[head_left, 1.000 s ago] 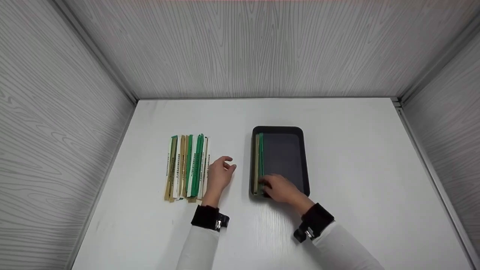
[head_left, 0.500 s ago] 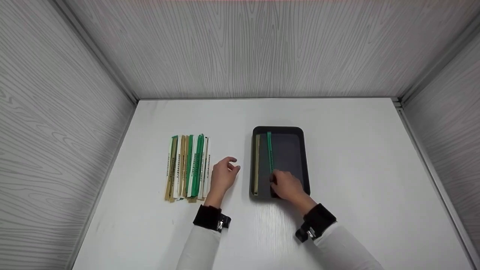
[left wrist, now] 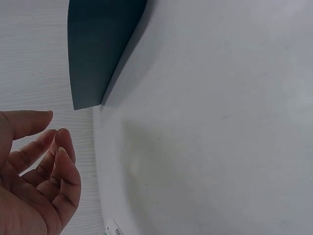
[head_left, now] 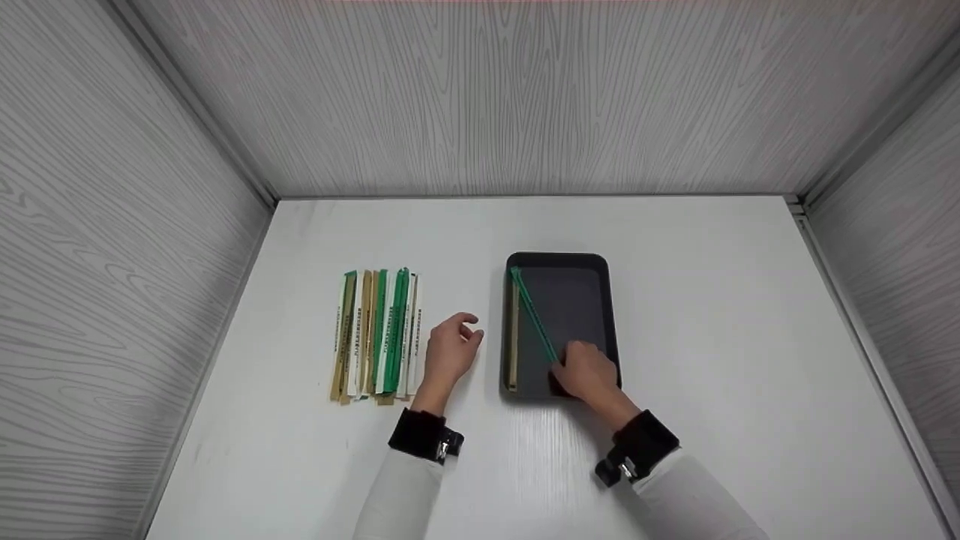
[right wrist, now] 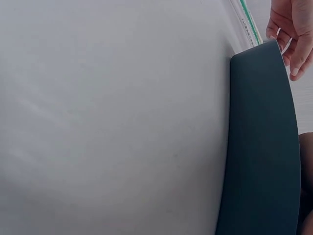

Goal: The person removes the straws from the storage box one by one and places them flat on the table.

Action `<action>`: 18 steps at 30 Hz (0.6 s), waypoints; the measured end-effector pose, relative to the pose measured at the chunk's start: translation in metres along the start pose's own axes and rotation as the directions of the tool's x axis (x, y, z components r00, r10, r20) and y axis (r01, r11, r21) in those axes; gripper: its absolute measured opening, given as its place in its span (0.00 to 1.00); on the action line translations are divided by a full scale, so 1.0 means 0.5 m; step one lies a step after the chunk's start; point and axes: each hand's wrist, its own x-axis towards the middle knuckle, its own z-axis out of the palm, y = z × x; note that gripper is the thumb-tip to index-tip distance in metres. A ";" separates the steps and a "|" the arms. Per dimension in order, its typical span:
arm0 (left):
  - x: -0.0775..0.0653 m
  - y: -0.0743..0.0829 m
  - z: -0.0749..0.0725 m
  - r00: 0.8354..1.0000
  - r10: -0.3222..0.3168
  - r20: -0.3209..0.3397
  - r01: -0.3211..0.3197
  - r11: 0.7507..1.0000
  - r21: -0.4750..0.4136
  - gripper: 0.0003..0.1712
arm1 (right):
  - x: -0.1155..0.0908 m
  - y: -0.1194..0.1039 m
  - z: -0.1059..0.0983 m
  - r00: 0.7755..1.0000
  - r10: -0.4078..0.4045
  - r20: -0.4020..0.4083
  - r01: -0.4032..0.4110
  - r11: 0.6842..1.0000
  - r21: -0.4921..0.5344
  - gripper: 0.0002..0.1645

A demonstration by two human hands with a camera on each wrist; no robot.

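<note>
My right hand (head_left: 589,371) pinches the near end of a long, thin green wrapped stick (head_left: 534,315) inside a dark rectangular tray (head_left: 611,337). The stick slants, its far end at the tray's far left corner. Along the left wall lies a tan wrapped stick (head_left: 514,337). My left hand (head_left: 451,349) is held between the tray and a row of wrapped sticks (head_left: 388,330), its fingers loosely bent and holding nothing. In the left wrist view, a gap shows between that hand's thumb and fingers (left wrist: 66,166). The tray wall (right wrist: 261,142) hides most of my right hand in the right wrist view.
The row at the left holds several green, white and tan sticks with printed lettering, side by side and partly overlapping. White table surface (head_left: 705,300) extends right of the tray. Grey wood-grain panels (head_left: 480,97) stand at the back and both sides.
My right hand has drawn the green stick's near end right, away from the tan one. Its far end shifted right, then back left, leaving it slanted. My left hand moved slightly right.
</note>
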 end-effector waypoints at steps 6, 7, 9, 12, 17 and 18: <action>0.003 0.001 0.008 1.000 0.018 -0.019 -0.018 1.000 -0.001 0.11 | 0.003 0.012 0.000 0.994 -0.065 -0.089 0.076 0.989 0.125 0.07; 0.003 0.000 0.008 0.999 0.025 -0.026 -0.025 1.000 0.001 0.11 | 0.004 0.012 0.002 0.992 -0.077 -0.102 0.091 0.986 0.141 0.07; 0.004 -0.002 0.007 0.999 0.035 -0.036 -0.035 0.999 0.003 0.10 | 0.006 0.014 0.003 0.989 -0.094 -0.115 0.113 0.980 0.166 0.06; 0.005 -0.004 0.007 0.998 0.038 -0.044 -0.039 0.999 -0.005 0.10 | 0.006 0.016 0.004 0.987 -0.110 -0.120 0.132 0.972 0.193 0.05; 0.007 -0.003 0.006 0.998 0.044 -0.041 -0.046 0.998 -0.036 0.09 | -0.003 0.021 -0.002 0.982 -0.124 -0.144 0.159 0.952 0.261 0.02; 0.008 -0.002 0.005 0.998 0.047 -0.041 -0.049 0.998 -0.042 0.09 | -0.006 0.021 -0.003 0.979 -0.126 -0.158 0.166 0.947 0.275 0.02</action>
